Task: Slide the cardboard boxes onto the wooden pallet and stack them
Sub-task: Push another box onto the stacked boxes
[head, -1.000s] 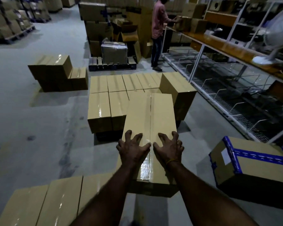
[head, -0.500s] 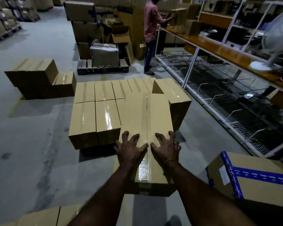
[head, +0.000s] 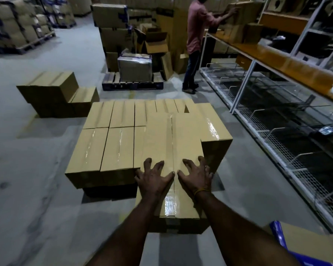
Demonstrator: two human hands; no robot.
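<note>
Hands: I see my left hand (head: 154, 174) and right hand (head: 195, 174) pressed flat, fingers spread wide, thumbs nearly meeting, on the top of the long taped tan cardboard box (head: 172, 150) at lower centre; neither curls round anything.
Box: its far end lies among the layer of tan cardboard boxes on the pallet (head: 112, 131) at frame centre, its near end overhangs toward me.
Pallet: I make out only a dark strip of the wooden pallet (head: 110, 190) under the layer's near edge.
In the way: a higher tan box (head: 213, 127) stands just right of the long box, touching its side.
Around: a blue-taped cardboard box (head: 306, 244) at lower right; a stepped pile of tan boxes (head: 56, 95) at mid left; a wrapped grey box on a dark pallet (head: 135, 68) at upper centre; a person in a pink shirt (head: 195, 35) at the orange-topped white metal shelving (head: 277, 60) along the right.
Room: grey concrete floor (head: 37, 189), dim warehouse, loaded pallets (head: 17, 29) at upper left.
</note>
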